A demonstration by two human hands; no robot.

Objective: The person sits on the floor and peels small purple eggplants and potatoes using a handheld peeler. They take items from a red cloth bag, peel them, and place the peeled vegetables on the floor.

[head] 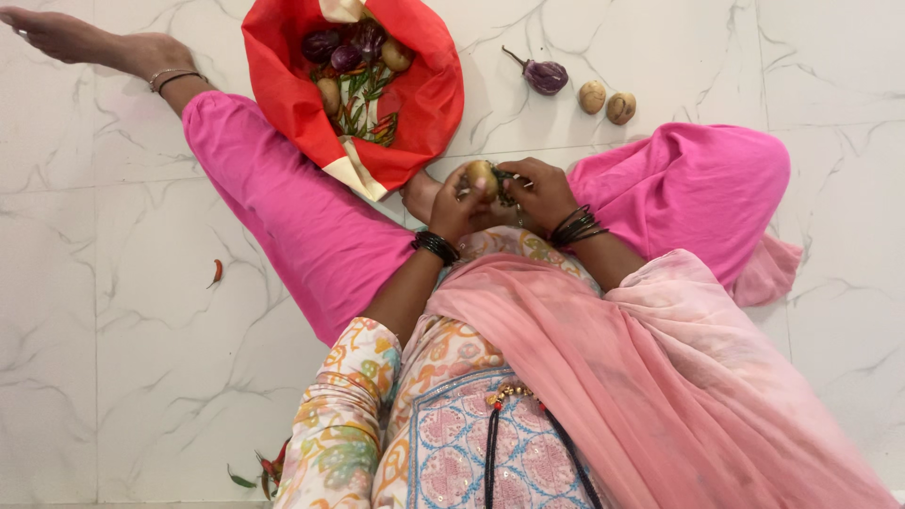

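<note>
I sit on a white marble floor (113, 311) in pink trousers. My left hand (454, 209) grips a small brown potato (481, 175) in front of my lap. My right hand (539, 191) is closed beside it, touching the potato and something dark green, perhaps chillies, that I cannot make out clearly. A red cloth bag (424, 94) lies open just beyond my hands. Inside it are purple brinjals (322, 43), potatoes (396, 55) and green chillies (360, 106).
On the floor at the far right lie one purple brinjal (544, 75) and two potatoes (606, 102). A lone red chilli (217, 272) lies to the left. More red and green chillies (267, 467) sit near my left elbow. My bare foot (80, 40) stretches to the top left.
</note>
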